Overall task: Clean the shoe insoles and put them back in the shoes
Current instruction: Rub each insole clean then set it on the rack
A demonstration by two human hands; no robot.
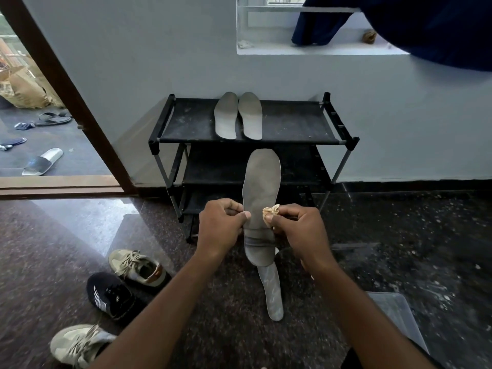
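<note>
Pinched by the left hand (221,227) before the shoe rack (292,126), an insole (262,187) is touched by a cloth (270,211) gripped in the right hand (302,229), and a second insole (271,291) is half hidden behind it.

Black shoe rack (292,123): stands on the speckled dark floor (399,235) against the grey wall (133,62), with three fabric shelves, the top one dusty and scuffed. Above it, white recessed window sill (306,50): carries a small white scrap (243,44) at its left end and a small brown lump (369,37) near its right end. Dark blue cloth (426,27): hangs over the sill's right part, fills the upper right corner. Brown door frame (66,89): slants down the left, opens onto grey ground outside. Out there: brown sacks (24,86) at the far edge, dark sandals (54,119) nearer, one white slide sandal (42,161) nearest the threshold. Clear plastic sheet (394,315): lies at the floor's near right edge.
</note>
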